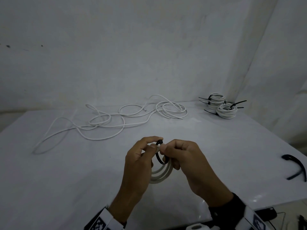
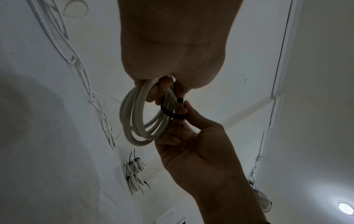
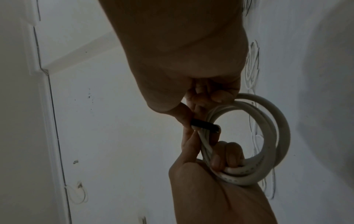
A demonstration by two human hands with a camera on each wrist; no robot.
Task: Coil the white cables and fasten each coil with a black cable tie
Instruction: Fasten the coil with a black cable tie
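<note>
From the head view, both hands are working just above the white table (image 1: 49, 188): the left hand (image 1: 139, 165) is gripping the white coil (image 1: 160, 175) while the right hand (image 1: 184, 156) is pinching the black cable tie (image 1: 159, 156) looped round it. Tied coils (image 1: 221, 106) are sitting at the far right, so part of the job looks done; loose cable (image 1: 106, 122) is waiting at the back, spare ties (image 1: 294, 168) lying near the right edge.

The left wrist view is showing fingers curled through the coil (image 2: 141, 118), the tie (image 2: 170, 113) not yet cinched.

The right wrist view is dim; the tie (image 3: 205, 126) is showing, its tail hidden.
</note>
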